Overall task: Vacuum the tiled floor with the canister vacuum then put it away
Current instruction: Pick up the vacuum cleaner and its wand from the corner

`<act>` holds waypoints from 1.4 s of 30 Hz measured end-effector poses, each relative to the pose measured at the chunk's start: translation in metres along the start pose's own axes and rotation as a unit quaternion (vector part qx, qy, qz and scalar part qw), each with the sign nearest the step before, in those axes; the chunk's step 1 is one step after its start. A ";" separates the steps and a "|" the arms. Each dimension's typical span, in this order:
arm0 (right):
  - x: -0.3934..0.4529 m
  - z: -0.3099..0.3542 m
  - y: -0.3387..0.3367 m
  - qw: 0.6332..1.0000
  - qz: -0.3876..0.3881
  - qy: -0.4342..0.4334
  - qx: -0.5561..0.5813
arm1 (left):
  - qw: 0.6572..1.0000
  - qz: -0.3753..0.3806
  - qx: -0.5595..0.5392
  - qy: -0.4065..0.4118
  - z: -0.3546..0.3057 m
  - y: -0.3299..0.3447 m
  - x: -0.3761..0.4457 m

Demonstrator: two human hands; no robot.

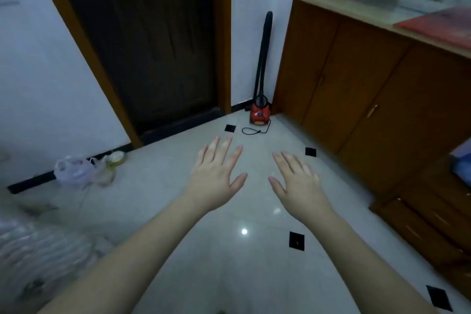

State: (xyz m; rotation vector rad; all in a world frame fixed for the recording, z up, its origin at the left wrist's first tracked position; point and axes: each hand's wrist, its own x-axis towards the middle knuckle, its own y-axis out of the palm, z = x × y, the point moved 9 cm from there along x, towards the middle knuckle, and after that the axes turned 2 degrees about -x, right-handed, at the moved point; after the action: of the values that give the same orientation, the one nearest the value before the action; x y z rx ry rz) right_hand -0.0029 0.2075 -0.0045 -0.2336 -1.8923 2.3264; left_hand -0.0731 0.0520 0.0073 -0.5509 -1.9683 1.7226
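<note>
Reaching forward over the tiled floor [153, 199], the person is holding both hands out with fingers straight and spread, the left hand [216, 176] and the right hand [298, 183] grasping nothing. Judging by this, the task is sitting either at its very start or its very end; the frame is not telling which. The red canister vacuum [260, 113] is standing in the corner, just beside the wooden cabinet [356, 84], its black hose and wand [263, 56] leaning upright against the wall and its thin cord [254, 131] lying looped on the glossy tile in front. If starting, the next move is calling for walking to the cabinet corner and gripping the rigid wand. Soft crinkled plastic bags [79, 171] are lying well apart from the cabinet.
</note>
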 end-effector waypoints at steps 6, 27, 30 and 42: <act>0.056 0.003 0.032 0.999 0.004 -0.005 -0.041 | 0.999 0.033 0.004 0.023 0.024 0.051 0.041; 0.326 -0.139 0.094 0.991 0.121 -0.029 -0.056 | 0.990 0.134 0.019 -0.043 0.038 0.166 0.313; 0.373 -0.142 0.098 0.991 0.123 -0.037 -0.026 | 0.989 0.138 0.019 -0.057 0.053 0.177 0.348; 0.602 -0.141 0.119 0.988 0.150 -0.003 -0.035 | 0.989 0.141 -0.014 -0.043 0.160 0.207 0.563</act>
State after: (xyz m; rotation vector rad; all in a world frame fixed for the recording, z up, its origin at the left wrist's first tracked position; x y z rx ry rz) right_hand -0.5646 0.4390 -0.1705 -0.5558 -2.0686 2.4445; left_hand -0.6243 0.2766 -0.1695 -0.8117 -2.0575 1.9158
